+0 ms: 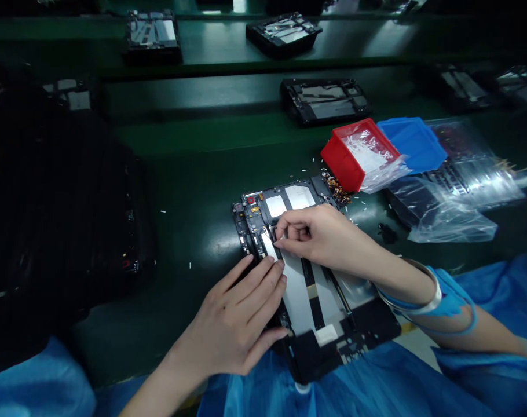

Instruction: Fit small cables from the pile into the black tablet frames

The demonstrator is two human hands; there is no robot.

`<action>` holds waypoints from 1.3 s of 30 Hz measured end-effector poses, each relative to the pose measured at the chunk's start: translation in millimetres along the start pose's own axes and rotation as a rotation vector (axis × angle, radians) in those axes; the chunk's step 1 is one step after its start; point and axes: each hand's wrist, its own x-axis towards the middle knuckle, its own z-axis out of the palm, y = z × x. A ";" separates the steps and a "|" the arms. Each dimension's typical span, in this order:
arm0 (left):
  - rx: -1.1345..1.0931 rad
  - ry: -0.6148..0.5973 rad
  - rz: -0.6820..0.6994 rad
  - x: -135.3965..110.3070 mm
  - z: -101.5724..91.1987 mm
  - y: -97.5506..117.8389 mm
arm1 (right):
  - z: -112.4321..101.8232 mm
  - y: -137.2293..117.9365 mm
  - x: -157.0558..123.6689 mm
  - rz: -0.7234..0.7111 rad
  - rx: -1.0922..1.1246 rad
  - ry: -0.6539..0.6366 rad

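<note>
An opened tablet chassis [309,315] with white strips and small boards lies on the green bench in front of me. My left hand [240,315] rests flat on its left edge, fingers stretched out and together. My right hand [319,234] is curled above the upper part of the chassis, fingertips pinched down on a small part at the top of a white strip [296,289]; what it pinches is too small to name. A wrist strap [424,295] circles my right wrist.
A red bin [346,162] lined with a plastic bag and a blue bin [413,142] stand behind the chassis, beside clear bags [454,202]. Small copper parts [337,191] lie by the red bin. More chassis [324,101] sit on the belts beyond. A dark stack [59,220] fills the left.
</note>
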 end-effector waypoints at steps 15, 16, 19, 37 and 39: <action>0.008 -0.004 -0.014 3.2 -1.1 2.1 | 1.7 -1.9 0.8 0.034 -0.016 0.017; 0.030 -0.003 -0.020 5.9 -0.6 1.3 | 2.1 -2.6 0.8 0.020 -0.012 0.050; 0.106 0.026 -0.054 17.1 2.9 -4.7 | -0.9 -3.8 -3.0 -0.103 0.052 0.214; -0.234 0.188 -0.743 -29.2 10.6 68.7 | -5.8 54.9 -89.8 0.073 0.125 0.306; -0.269 0.160 -0.686 -20.0 -4.7 52.6 | -16.1 53.5 -75.6 -0.032 0.438 0.219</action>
